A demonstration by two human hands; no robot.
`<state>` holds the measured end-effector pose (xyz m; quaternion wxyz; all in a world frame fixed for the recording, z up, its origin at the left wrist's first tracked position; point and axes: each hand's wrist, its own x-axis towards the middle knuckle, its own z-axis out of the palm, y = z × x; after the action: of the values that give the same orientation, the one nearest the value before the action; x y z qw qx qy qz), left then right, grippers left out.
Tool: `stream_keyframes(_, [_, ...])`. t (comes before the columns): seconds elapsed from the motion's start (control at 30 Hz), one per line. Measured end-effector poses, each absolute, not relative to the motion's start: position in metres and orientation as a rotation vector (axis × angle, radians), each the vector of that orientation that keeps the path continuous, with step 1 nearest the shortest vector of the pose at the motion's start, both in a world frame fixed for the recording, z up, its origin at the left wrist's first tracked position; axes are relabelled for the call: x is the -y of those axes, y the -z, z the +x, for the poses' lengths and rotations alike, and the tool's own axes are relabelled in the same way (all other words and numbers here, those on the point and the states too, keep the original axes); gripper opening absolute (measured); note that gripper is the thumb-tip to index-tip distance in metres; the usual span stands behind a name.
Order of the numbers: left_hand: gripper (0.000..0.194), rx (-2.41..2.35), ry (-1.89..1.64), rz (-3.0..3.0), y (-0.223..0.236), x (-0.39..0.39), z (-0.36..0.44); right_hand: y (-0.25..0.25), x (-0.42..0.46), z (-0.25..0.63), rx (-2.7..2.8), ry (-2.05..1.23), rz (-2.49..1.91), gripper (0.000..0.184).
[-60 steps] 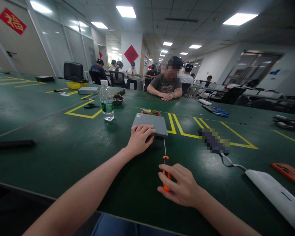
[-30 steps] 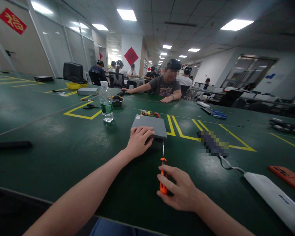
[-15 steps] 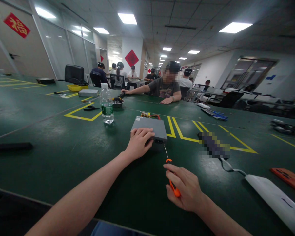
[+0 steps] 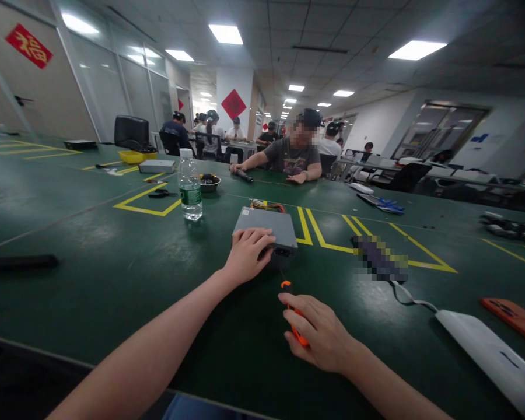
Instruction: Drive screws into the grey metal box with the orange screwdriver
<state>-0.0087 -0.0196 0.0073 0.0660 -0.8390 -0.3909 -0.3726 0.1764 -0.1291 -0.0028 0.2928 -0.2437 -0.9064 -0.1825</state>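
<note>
Two bare hands are at a green worktop (image 4: 126,291), over one metal box (image 4: 271,221) and one screwdriver (image 4: 286,285). The box, grey, flat and smooth-faced, rests on the worktop in front of the person, with one small white label on top and one bundle of thin coloured wires (image 4: 268,206) at its far edge; its near face, bearing a dark socket, is turned toward the person. The left hand's (image 4: 248,255) grip is bent over the near left part of the box, fingers on the lid and thumb at the near face. The right hand's (image 4: 318,333) grip is curled around the orange-and-black handle, fingers loosely closed. The screwdriver's long axis slants forward and a little left, its thin shaft aimed at the near face; whether the tip touches cannot be told. One clear plastic bottle (image 4: 190,189), green-labelled, stands upright left of the box, near one shiny round bowl (image 4: 212,188). One orange phone (image 4: 514,319) lies at far right, beside one long white slab (image 4: 476,338).
</note>
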Motion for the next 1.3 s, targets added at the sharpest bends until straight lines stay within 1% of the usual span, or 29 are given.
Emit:
stream_keyframes(0.17, [0.022,1.172,1.130,-2.531,-0.008,0.020,-0.009,0.001,0.130,0.175,2.442,0.485,-0.674,0.016])
stream_keyframes(0.2, [0.022,1.173,1.130,-2.531,-0.008,0.020,-0.009,0.001,0.131,0.175,2.459,0.474,-0.686,0.019])
stream_keyframes(0.3, [0.022,1.171,1.131,-2.532,-0.009,0.021,-0.009,0.000,0.132,0.173,2.524,0.394,-0.699,0.037])
stream_keyframes(0.37, [0.022,1.173,1.132,-2.529,-0.009,0.021,-0.008,-0.001,0.132,0.172,2.565,0.353,-0.684,0.041])
stream_keyframes(0.67, [0.023,1.174,1.124,-2.521,-0.008,0.020,-0.007,0.003,0.127,0.163,2.536,0.471,-0.595,0.030])
stream_keyframes(0.73, [0.023,1.183,1.123,-2.518,-0.007,0.020,-0.007,0.004,0.125,0.159,2.497,0.462,-0.568,0.031])
stream_keyframes(0.83, [0.023,1.186,1.130,-2.523,-0.007,0.020,-0.007,0.001,0.124,0.157,2.435,0.411,-0.568,0.039])
stream_keyframes(0.9, [0.023,1.179,1.136,-2.524,-0.007,0.020,-0.007,-0.002,0.125,0.157,2.470,0.379,-0.575,0.039])
stream_keyframes(1.0, [0.023,1.175,1.136,-2.524,-0.007,0.020,-0.007,-0.007,0.128,0.157,2.533,0.412,-0.561,0.033])
stream_keyframes(1.1, [0.023,1.173,1.135,-2.531,-0.007,0.020,-0.008,-0.006,0.130,0.157,2.475,0.454,-0.547,0.026])
stream_keyframes(1.2, [0.023,1.164,1.133,-2.535,-0.008,0.020,-0.008,-0.001,0.131,0.158,2.403,0.412,-0.542,0.018])
stream_keyframes(1.23, [0.023,1.163,1.134,-2.534,-0.008,0.020,-0.008,0.000,0.132,0.158,2.398,0.385,-0.560,0.019])
stream_keyframes(1.3, [0.022,1.163,1.133,-2.534,-0.008,0.020,-0.009,-0.001,0.133,0.159,2.426,0.330,-0.614,0.026])
